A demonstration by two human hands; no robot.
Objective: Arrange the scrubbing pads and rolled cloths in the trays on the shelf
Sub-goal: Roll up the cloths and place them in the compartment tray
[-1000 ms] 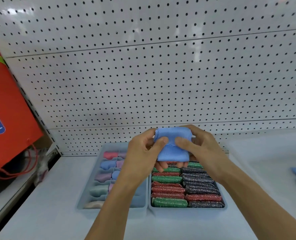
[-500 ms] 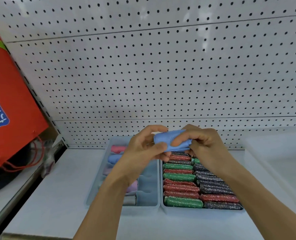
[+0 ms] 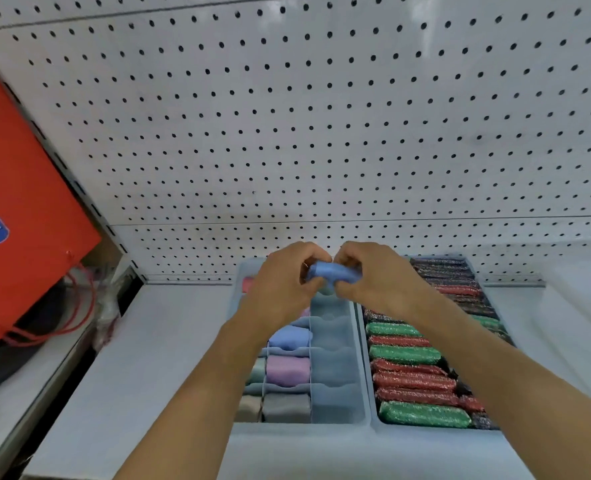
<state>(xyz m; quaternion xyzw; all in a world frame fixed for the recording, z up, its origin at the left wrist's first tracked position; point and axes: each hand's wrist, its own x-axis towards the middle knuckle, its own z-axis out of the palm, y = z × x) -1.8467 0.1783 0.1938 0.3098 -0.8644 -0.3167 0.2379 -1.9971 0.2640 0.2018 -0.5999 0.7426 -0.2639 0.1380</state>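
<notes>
Seeing both hands up over far end of divided tray [image 3: 359, 358]. Left hand [image 3: 280, 285] and right hand [image 3: 380, 278] each pinching one end of blue rolled cloth [image 3: 332, 273]. Scrubbing pads [image 3: 415, 372] packed in tray right of it.
</notes>
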